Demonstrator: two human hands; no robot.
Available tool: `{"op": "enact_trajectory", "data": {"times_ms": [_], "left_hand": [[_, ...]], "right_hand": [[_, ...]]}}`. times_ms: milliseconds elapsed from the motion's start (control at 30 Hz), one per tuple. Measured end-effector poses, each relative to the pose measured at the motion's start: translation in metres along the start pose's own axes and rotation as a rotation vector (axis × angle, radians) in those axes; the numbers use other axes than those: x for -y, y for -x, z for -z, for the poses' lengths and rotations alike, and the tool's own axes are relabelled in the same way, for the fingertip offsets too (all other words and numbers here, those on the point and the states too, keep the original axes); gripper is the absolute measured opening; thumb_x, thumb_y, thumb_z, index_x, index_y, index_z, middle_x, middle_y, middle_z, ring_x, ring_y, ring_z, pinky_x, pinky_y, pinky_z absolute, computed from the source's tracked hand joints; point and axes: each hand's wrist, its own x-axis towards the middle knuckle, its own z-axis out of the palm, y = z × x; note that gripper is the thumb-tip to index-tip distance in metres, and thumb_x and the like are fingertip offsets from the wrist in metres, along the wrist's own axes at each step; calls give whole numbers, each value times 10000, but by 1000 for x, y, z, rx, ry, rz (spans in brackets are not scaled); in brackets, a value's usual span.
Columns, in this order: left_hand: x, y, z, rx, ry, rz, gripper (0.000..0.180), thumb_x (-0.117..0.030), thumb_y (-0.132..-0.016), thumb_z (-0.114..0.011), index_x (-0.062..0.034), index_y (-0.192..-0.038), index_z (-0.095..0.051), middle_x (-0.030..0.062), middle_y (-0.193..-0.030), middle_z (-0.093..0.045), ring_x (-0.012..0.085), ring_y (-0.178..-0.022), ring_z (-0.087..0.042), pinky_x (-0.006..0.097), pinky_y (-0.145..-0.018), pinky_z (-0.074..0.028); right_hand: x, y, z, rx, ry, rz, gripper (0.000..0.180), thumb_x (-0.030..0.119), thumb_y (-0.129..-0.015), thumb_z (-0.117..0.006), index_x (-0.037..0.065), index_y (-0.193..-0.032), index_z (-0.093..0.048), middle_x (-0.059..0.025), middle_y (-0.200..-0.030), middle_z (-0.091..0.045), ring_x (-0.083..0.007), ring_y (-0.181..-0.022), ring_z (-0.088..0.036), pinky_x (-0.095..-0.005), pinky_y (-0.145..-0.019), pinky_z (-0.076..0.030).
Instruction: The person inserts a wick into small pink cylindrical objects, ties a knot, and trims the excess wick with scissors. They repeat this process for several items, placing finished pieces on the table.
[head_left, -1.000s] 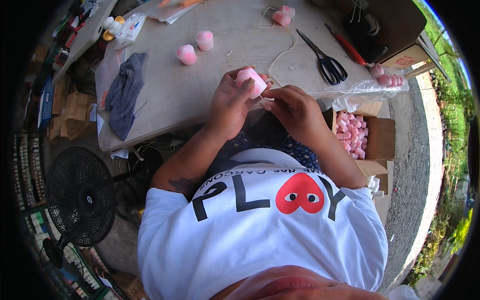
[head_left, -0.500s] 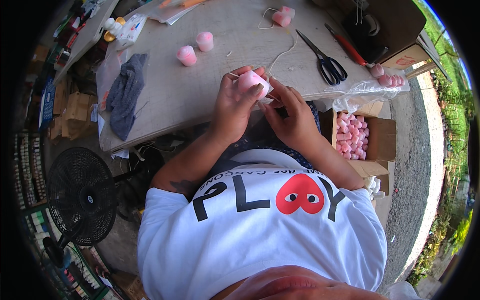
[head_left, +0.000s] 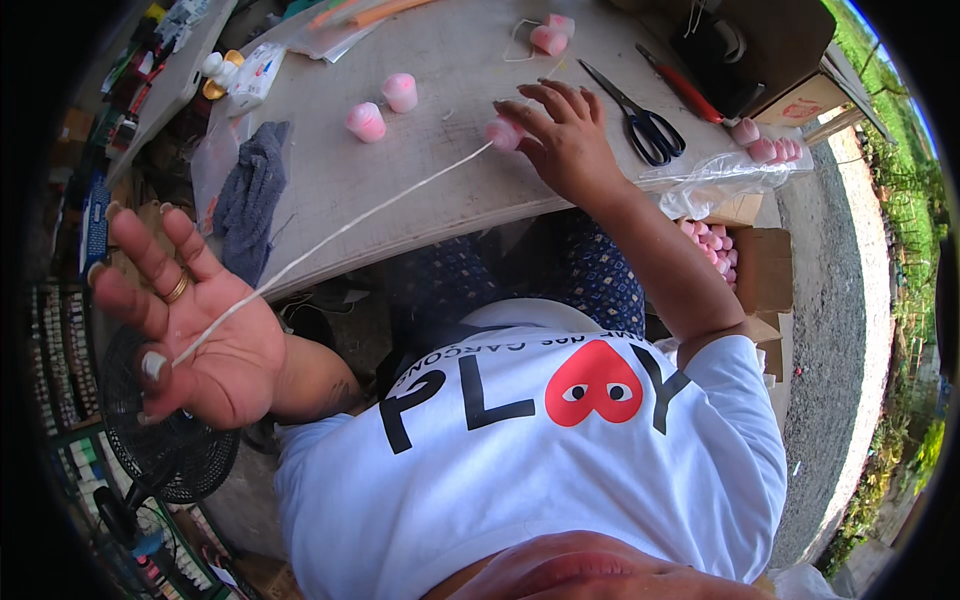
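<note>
My left hand is raised palm up at the left, beyond the table edge. Its thumb and forefinger pinch a white string while the other fingers spread apart. Stretched taut, the string crosses over the table to a small pink cup-shaped piece. My right hand grips that piece from the right, its fingers partly covering it. Two similar pink pieces stand on the table to the left, one nearer and one farther. Another pair of pink pieces, with string, lies at the far side.
Black-handled scissors and a red-handled tool lie right of my right hand. A grey cloth hangs over the table's left edge. Below at right is a cardboard box of pink pieces; a black fan stands behind my left hand.
My hands, together over the pink piece before, have moved apart. The left has swung down and left with the string, now taut; the right has moved slightly up and right with the piece.
</note>
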Motion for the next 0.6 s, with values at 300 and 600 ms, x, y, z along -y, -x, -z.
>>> {"op": "enact_trajectory", "data": {"times_ms": [300,600], "left_hand": [[61,46,-29,406,-43,421,325,-247,-966,-477,9,-1003,-675,291,-1415,-362,352,-1367,-301,498,-1113,-162],[178,22,-2,555,-1129,248,427,-393,-907,-568,-77,-1192,-606,135,-1252,-570,322,-1304,-398,543,-1109,-126]], "right_hand": [[67,-12,68,38,-866,43,450,179,-912,-597,66,-1323,-453,-140,-1275,-546,-296,-1198,-512,-519,-1092,-232],[62,40,48,234,-1017,-370,170,109,-948,-547,35,-1101,-541,-57,-775,-585,-116,-725,-568,-244,-673,-459]]}}
